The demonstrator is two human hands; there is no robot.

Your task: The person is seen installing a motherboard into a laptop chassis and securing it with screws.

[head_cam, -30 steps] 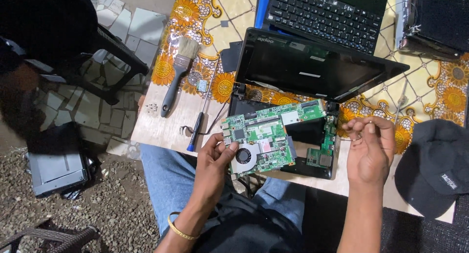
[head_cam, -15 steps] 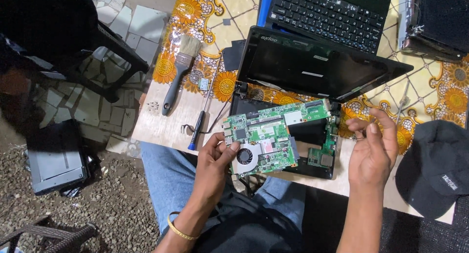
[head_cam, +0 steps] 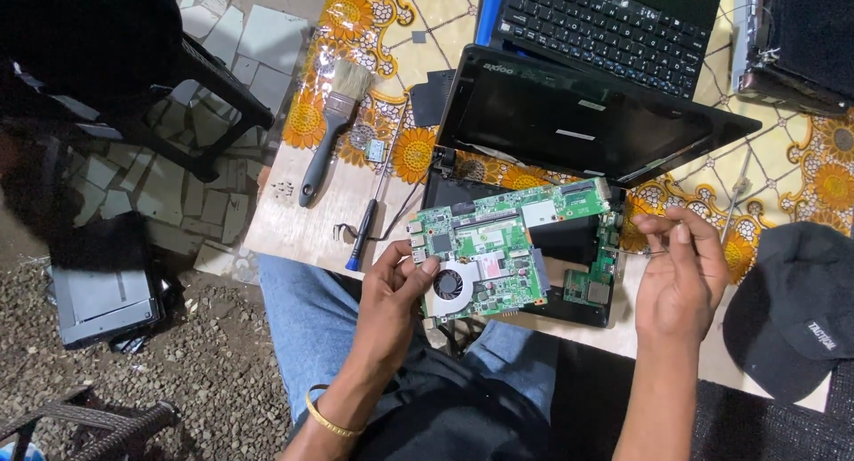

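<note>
My left hand [head_cam: 398,287] grips the lower left edge of a green laptop motherboard [head_cam: 507,238], thumb next to its round fan. The board is tilted up over an opened black laptop base [head_cam: 569,240] at the table's near edge. My right hand [head_cam: 678,279] is just right of the board, fingertips pinched on a thin wire [head_cam: 642,252] that runs toward the board's right edge. The laptop's black lid [head_cam: 578,123] lies open behind the board.
A paintbrush [head_cam: 327,132], a blue-tipped screwdriver [head_cam: 363,234] and small screws [head_cam: 283,190] lie left of the board. A second laptop keyboard [head_cam: 605,25] is at the back, and a black cap [head_cam: 792,310] is at the right. A grey device [head_cam: 100,303] lies on the gravel.
My right hand's fingers have shifted slightly at the board's right edge. My left hand still holds the board in about the same place.
</note>
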